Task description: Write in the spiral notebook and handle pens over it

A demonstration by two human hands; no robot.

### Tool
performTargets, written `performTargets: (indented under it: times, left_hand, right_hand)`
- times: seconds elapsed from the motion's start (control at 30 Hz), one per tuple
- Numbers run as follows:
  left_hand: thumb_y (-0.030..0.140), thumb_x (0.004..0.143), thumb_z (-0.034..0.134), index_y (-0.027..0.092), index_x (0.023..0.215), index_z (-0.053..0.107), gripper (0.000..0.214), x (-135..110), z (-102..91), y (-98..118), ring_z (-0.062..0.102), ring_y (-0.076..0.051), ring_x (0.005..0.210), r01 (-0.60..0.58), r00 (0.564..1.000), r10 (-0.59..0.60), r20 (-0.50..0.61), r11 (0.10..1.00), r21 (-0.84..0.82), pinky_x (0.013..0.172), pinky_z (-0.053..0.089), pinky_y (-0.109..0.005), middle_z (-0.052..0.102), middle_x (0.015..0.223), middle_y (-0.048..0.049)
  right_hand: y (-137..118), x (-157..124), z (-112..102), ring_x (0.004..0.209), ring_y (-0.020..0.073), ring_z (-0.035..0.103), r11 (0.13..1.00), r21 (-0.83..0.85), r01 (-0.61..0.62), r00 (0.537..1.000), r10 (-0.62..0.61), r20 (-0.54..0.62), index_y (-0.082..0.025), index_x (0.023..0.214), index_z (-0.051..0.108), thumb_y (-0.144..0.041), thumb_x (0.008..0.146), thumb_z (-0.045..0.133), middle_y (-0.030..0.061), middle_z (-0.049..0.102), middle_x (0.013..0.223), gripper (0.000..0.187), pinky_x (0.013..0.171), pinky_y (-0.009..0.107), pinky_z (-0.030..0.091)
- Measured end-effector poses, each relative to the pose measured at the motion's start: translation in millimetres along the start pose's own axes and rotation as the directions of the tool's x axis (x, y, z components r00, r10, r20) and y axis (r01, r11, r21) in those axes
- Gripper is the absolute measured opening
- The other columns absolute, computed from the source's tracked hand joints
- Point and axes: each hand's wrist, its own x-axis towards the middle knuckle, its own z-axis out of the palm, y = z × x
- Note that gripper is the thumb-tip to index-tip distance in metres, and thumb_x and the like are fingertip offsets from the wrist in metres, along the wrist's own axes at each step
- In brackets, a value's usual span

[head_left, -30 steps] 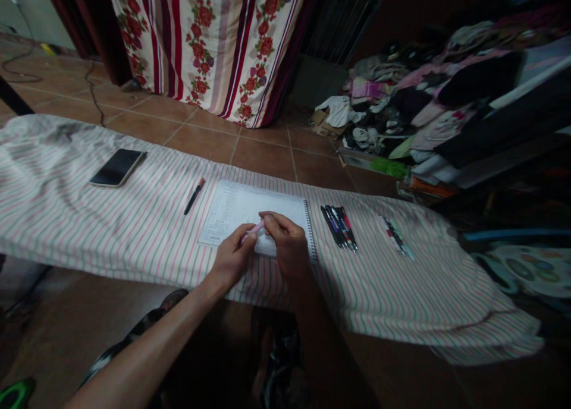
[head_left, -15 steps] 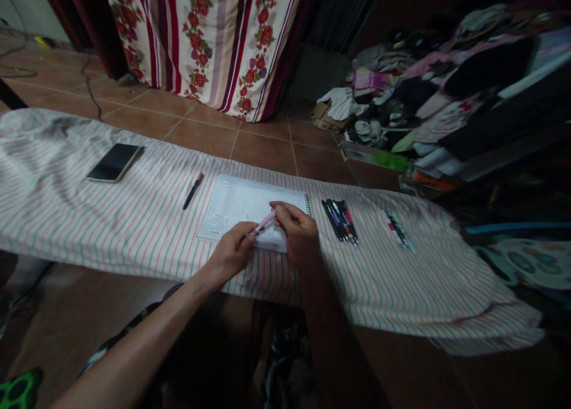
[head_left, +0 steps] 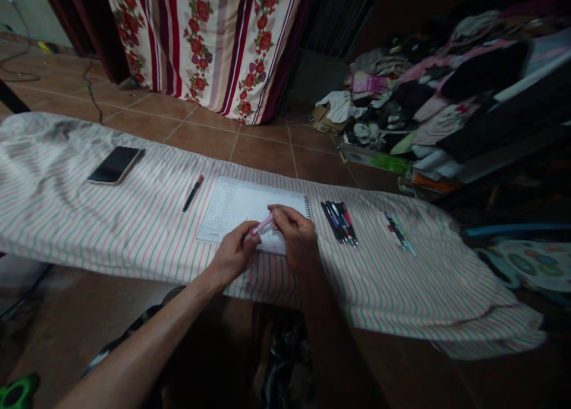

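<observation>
A pink pen is held in both hands, slanting above a spiral notebook. My left hand is closed on its lower left end. The fingers of my right hand pinch the upper right end, hiding its tip. Beneath my hands the notebook lies flat, its coil on the right edge. To the left of it rests a dark pen with an orange end. A bundle of several pens lies right of the notebook, and a few lighter pens lie farther right.
A striped cloth covers the long surface. A phone lies on its left part. Beyond it hangs a floral curtain over a tiled floor. Clothes are piled at the back right.
The pen has turned slightly between my hands, and less of its lower left end shows past my left fingers. Both hands stay over the notebook.
</observation>
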Motion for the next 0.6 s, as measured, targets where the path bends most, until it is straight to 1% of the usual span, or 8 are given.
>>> performTargets:
  times: [0.17, 0.3, 0.37, 0.47, 0.53, 0.6]
  left_hand:
    - [0.038, 0.087, 0.038, 0.017, 0.117, 0.048, 0.037, -1.4, 2.0, 0.4, 0.053, -0.015, 0.073, 0.005, 1.000, -0.005, -0.012, 0.999, -0.046, 0.069, 0.043, -0.027, 0.058, 0.082, -0.0021]
    - [0.039, 0.088, 0.037, 0.020, 0.120, 0.047, 0.038, -2.5, 2.4, 1.3, 0.054, -0.015, 0.074, -0.020, 0.999, 0.021, -0.041, 0.999, 0.033, 0.072, 0.042, -0.027, 0.058, 0.081, -0.0008]
    - [0.040, 0.088, 0.038, 0.020, 0.117, 0.050, 0.037, -2.2, 2.5, 1.7, 0.054, -0.015, 0.074, -0.021, 0.998, 0.024, -0.058, 0.998, 0.066, 0.071, 0.042, -0.026, 0.057, 0.078, 0.0002]
    - [0.041, 0.088, 0.037, 0.020, 0.109, 0.054, 0.034, -1.0, 3.2, 1.9, 0.053, -0.014, 0.068, -0.012, 0.995, 0.018, -0.097, 0.998, 0.062, 0.067, 0.041, -0.024, 0.054, 0.069, 0.0021]
    - [0.040, 0.088, 0.037, 0.020, 0.104, 0.056, 0.032, -0.3, 3.6, 1.9, 0.051, -0.013, 0.064, -0.012, 0.992, 0.018, -0.121, 0.999, 0.049, 0.064, 0.040, -0.023, 0.051, 0.065, 0.0032]
    - [0.040, 0.088, 0.038, 0.019, 0.101, 0.056, 0.031, -0.1, 3.7, 1.8, 0.050, -0.012, 0.063, -0.018, 0.991, 0.023, -0.130, 0.999, 0.037, 0.062, 0.039, -0.022, 0.050, 0.064, 0.0036]
  right_hand:
    - [3.4, 0.9, 2.4, 0.055, 0.0105, 0.052, 0.999, 0.038, -0.008, 1.000, 0.008, 0.000, -0.017, 0.077, 0.069, -0.037, 0.065, 0.066, -0.0005, 0.063, 0.064, 0.023, 0.054, 0.024, 0.042]
    - [4.1, 1.2, 3.7, 0.050, 0.0093, 0.050, 1.000, 0.028, -0.009, 1.000, 0.009, 0.016, -0.017, 0.077, 0.068, -0.035, 0.064, 0.066, -0.0017, 0.062, 0.059, 0.022, 0.051, 0.023, 0.042]
    - [3.4, 0.4, 4.8, 0.048, 0.0088, 0.049, 1.000, 0.026, -0.005, 1.000, 0.004, 0.030, -0.017, 0.076, 0.068, -0.034, 0.064, 0.066, -0.0026, 0.061, 0.056, 0.020, 0.050, 0.023, 0.041]
    - [1.9, -1.3, 6.0, 0.048, 0.0082, 0.050, 0.999, 0.048, -0.005, 0.999, 0.003, 0.049, -0.018, 0.075, 0.068, -0.032, 0.065, 0.067, -0.0030, 0.061, 0.055, 0.017, 0.050, 0.022, 0.042]
    - [1.0, -2.1, 5.7, 0.050, 0.0083, 0.052, 0.998, 0.060, -0.011, 0.998, 0.007, 0.065, -0.018, 0.076, 0.068, -0.032, 0.066, 0.067, -0.0024, 0.062, 0.057, 0.018, 0.051, 0.022, 0.043]
    - [0.2, -2.2, 3.9, 0.053, 0.0093, 0.055, 0.998, 0.069, -0.013, 0.997, 0.008, 0.080, -0.018, 0.082, 0.069, -0.034, 0.067, 0.065, -0.0011, 0.064, 0.063, 0.022, 0.053, 0.023, 0.044]
